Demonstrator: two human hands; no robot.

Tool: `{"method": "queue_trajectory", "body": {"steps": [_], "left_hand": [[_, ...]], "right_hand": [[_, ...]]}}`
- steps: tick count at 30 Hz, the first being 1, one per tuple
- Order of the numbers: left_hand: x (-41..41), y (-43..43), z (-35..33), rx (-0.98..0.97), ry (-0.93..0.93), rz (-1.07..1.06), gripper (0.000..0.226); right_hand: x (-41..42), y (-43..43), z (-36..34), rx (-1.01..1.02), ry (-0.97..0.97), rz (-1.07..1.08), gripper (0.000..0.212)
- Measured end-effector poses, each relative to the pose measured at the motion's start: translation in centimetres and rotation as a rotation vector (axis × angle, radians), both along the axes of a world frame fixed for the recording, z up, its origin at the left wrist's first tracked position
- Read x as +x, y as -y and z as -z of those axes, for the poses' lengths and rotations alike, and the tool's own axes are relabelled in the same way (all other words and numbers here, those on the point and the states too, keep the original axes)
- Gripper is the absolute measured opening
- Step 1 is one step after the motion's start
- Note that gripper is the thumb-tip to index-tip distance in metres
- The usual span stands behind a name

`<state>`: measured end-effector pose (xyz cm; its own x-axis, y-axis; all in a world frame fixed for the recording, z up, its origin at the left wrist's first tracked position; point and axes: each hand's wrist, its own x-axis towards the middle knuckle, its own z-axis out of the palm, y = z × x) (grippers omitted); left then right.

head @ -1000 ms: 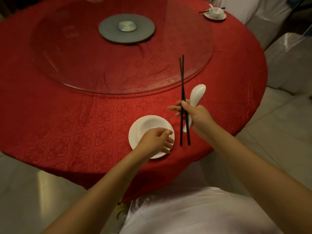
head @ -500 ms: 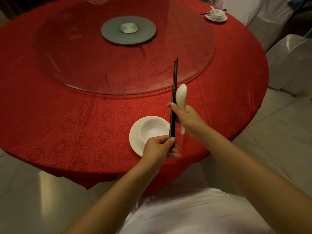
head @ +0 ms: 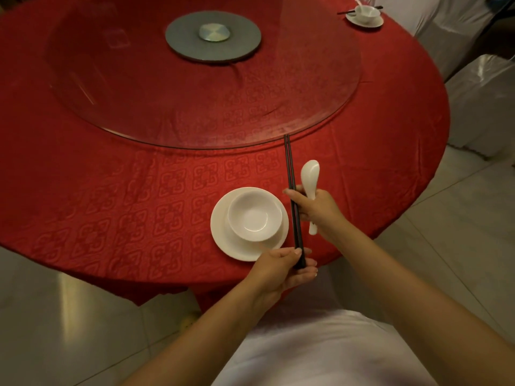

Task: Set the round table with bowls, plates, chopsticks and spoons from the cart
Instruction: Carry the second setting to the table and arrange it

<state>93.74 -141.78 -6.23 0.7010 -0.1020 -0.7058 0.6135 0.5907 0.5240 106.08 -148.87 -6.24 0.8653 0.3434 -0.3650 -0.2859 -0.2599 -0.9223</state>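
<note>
No writing or brand is showing anywhere. The left hand (head: pixel 281 267) is pinching the near ends of the black chopsticks (head: pixel 293 201) at the near edge of the worktop (head: pixel 111 190). The right hand (head: pixel 316 208) is gripping them at mid-length while also holding the white spoon (head: pixel 310 182), its scoop pointing far. The chopsticks are lying just right of the plate (head: pixel 223 232), which is carrying the bowl (head: pixel 252 215). Half a second ago their far tips were reaching over the glass turntable (head: pixel 195 101); now they are stopping at its near rim, the pair lower and tilted slightly left at the far end. Far right, another place setting (head: pixel 365 13) is sitting on the red cloth.
</note>
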Motion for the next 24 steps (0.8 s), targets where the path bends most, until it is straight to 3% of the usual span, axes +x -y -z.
{"method": "queue_trajectory", "body": {"steps": [14, 24], "left_hand": [[-0.2, 2.0, 4.7, -0.105, -0.219, -0.209, 0.025], [-0.4, 1.8, 5.9, -0.121, -0.197, -0.214, 0.018]], "right_hand": [[0.2, -0.2, 6.5, -0.247, 0.029, 0.051, 0.009], [0.4, -0.3, 7.5, -0.224, 0.072, 0.010, 0.012]]}}
